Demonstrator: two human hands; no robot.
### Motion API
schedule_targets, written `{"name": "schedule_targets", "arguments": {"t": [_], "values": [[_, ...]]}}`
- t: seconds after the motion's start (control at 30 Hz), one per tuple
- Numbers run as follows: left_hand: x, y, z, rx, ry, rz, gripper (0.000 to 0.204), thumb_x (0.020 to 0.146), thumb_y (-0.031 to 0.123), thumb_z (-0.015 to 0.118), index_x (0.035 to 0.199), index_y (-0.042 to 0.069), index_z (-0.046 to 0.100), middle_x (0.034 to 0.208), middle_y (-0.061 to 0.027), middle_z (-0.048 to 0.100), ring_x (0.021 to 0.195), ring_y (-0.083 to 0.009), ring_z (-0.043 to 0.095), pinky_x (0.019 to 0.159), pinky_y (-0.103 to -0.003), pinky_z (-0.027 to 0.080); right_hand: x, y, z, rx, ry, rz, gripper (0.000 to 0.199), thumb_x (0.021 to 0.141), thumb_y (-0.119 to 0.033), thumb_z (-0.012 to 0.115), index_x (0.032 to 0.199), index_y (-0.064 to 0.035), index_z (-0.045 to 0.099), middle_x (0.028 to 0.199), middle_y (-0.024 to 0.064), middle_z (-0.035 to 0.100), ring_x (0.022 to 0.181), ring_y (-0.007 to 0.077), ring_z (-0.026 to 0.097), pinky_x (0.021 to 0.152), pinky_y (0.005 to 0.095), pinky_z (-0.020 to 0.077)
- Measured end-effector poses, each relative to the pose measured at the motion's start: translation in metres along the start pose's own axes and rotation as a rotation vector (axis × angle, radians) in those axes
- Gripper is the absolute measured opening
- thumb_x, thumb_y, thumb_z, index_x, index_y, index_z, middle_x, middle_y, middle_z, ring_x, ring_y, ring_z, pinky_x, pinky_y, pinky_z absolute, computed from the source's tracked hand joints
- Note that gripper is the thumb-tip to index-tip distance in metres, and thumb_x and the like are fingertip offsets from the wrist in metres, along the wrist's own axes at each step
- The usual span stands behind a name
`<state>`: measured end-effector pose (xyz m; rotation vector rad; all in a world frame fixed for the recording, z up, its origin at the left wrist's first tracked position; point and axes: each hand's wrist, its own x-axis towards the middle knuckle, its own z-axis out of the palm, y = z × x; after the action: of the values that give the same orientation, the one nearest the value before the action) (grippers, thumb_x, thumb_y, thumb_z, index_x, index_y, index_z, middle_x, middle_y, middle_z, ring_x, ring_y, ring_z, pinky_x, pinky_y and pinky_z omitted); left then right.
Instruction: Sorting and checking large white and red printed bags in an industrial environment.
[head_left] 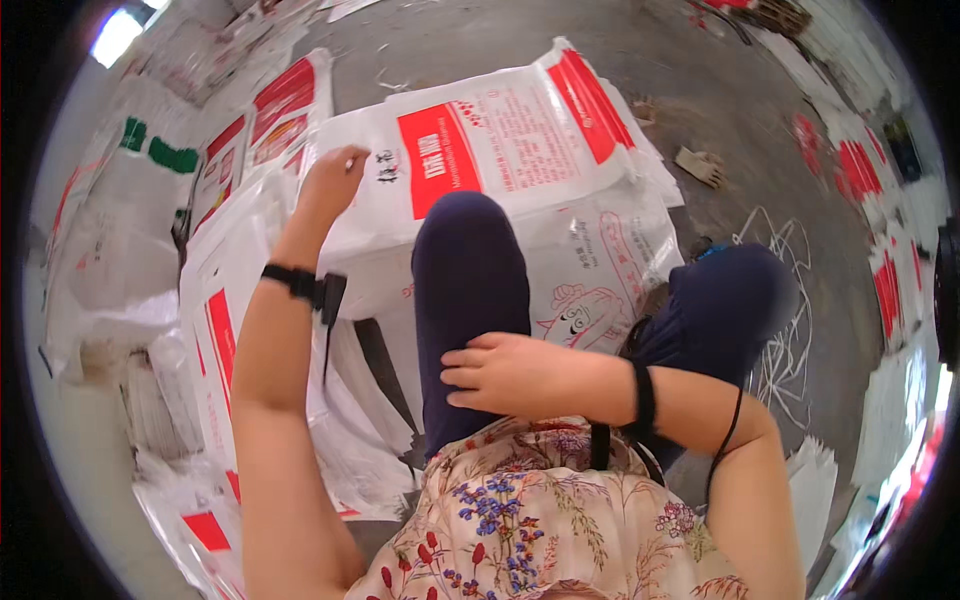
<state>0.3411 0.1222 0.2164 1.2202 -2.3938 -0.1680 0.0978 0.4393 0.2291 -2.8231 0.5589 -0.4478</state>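
Observation:
My left hand (332, 182) is closed just over the left end of a white sack (370, 125) printed with red blocks. Its fingers are curled together, and a tiny pale thing at their tips is too small to name. The sack lies flat on top of a pile, with one red-printed end curling up at the far right. Below it another white sack (620, 240) shows a line-drawn figure. My right hand (500, 375) lies across my left thigh, its fingers stretched out and holding nothing. Black bands with cords circle both forearms.
Stacks of white and red sacks (225, 330) spread along the left. A work glove (700, 166) lies on the grey floor at the right, and tangled white strings (785, 340) lie beside my right knee. More folded sacks (860, 170) line the far right.

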Motion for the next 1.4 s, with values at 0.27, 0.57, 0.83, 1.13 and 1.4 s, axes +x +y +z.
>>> {"name": "schedule_targets", "arguments": {"t": [0.27,0.57,0.83,1.13,1.4], "values": [[-0.134,-0.009,-0.015,0.146,-0.331,0.018,0.016,0.093,0.010,0.062,0.108,0.007,0.069,0.106,-0.0175,0.069,0.097,-0.0415,0.066,0.081,-0.049,0.054,-0.188,0.003,-0.150,-0.293,0.254,0.844,0.028,0.093,-0.009,0.062,0.119,-0.0046,0.069,0.118,0.0162,0.071,0.111,0.0349,0.067,0.096,0.0449,0.0529],[-0.155,0.006,-0.018,-0.019,-0.373,-0.160,0.017,0.098,0.008,0.060,0.113,0.005,0.069,0.108,-0.0164,0.069,0.093,-0.0334,0.070,0.082,-0.041,0.055,-0.348,0.010,-0.204,-0.178,0.582,1.545,0.030,0.102,-0.019,0.056,0.125,-0.0041,0.068,0.118,0.0142,0.072,0.106,0.0271,0.070,0.096,0.0391,0.0533],[-0.075,0.114,-0.005,-0.181,-0.123,-0.003,0.023,0.097,0.006,0.062,0.120,0.004,0.069,0.113,-0.0160,0.070,0.094,-0.0286,0.071,0.085,-0.036,0.056,-0.207,0.078,-0.149,0.462,0.970,1.218,0.033,0.102,-0.024,0.055,0.122,-0.0022,0.069,0.108,0.0133,0.075,0.096,0.0200,0.073,0.086,0.0354,0.0560],[-0.014,0.158,-0.001,-0.440,-0.081,0.014,0.023,0.101,0.009,0.062,0.122,0.004,0.071,0.115,-0.0100,0.073,0.101,-0.0168,0.072,0.090,-0.032,0.056,-0.105,0.095,-0.068,-0.014,0.159,0.839,0.017,0.098,-0.022,0.061,0.102,-0.0083,0.070,0.092,0.0164,0.071,0.089,0.0364,0.069,0.077,0.0482,0.0538],[0.062,0.195,-0.021,-0.665,-0.017,0.020,0.025,0.103,0.010,0.057,0.122,0.001,0.070,0.111,-0.0095,0.075,0.091,-0.0165,0.074,0.082,-0.027,0.059,0.014,-0.005,-0.047,1.030,0.170,0.678,0.044,0.100,-0.040,0.063,0.123,-0.0020,0.067,0.097,0.0188,0.073,0.083,0.0323,0.073,0.075,0.0415,0.0578]]}}
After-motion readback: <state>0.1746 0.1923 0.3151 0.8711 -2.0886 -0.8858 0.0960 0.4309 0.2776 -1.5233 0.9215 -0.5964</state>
